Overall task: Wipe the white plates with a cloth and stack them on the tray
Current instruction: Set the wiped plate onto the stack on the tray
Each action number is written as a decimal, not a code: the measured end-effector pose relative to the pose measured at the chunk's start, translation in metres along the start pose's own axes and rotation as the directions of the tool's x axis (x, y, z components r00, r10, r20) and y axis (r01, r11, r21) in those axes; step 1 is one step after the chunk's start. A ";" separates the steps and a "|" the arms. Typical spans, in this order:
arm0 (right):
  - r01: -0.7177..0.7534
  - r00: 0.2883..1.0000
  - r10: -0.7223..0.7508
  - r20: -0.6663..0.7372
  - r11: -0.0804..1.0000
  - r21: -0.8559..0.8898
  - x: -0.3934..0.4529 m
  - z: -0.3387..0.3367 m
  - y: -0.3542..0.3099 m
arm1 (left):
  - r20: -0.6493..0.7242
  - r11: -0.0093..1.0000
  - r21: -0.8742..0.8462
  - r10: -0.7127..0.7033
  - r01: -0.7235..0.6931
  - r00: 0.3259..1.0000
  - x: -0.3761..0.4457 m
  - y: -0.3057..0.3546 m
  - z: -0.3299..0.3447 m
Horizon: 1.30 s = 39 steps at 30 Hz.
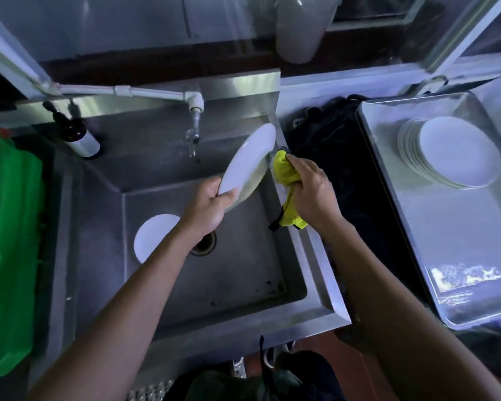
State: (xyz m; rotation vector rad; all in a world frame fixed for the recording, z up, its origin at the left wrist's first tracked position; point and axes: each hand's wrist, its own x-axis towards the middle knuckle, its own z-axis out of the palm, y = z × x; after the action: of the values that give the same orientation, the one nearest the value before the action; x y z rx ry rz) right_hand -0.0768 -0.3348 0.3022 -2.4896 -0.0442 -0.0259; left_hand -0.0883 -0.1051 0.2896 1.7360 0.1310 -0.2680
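Your plate is plain white, and so are the stacked plates on the dull silver tray. Your cloth is bright yellow-green with a black edge strip. The sink is grey steel with dark specks. Beside it stands a vivid green container.

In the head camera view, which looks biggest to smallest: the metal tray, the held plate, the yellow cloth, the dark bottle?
1. Metal tray
2. Held plate
3 and 4. Yellow cloth and dark bottle: too alike to rank.
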 end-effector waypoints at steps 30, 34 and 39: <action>-0.341 0.879 0.322 -0.352 0.940 0.011 -0.089 -0.240 0.244 | 0.682 0.130 0.618 0.401 -0.775 0.611 0.104 0.151 0.389; -0.378 0.869 0.357 -0.343 0.926 0.005 -0.097 -0.247 0.266 | 0.677 0.080 0.652 0.385 -0.754 0.627 0.117 0.146 0.428; -0.400 0.874 0.378 -0.305 0.917 -0.008 -0.102 -0.247 0.284 | 0.694 0.000 0.667 0.365 -0.745 0.620 0.127 0.137 0.458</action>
State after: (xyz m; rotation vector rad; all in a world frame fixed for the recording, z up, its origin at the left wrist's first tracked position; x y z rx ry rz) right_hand -0.1699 -0.7132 0.3231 -2.4919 0.5967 -0.2360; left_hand 0.0188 -0.5877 0.3143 2.7241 -1.3364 0.0565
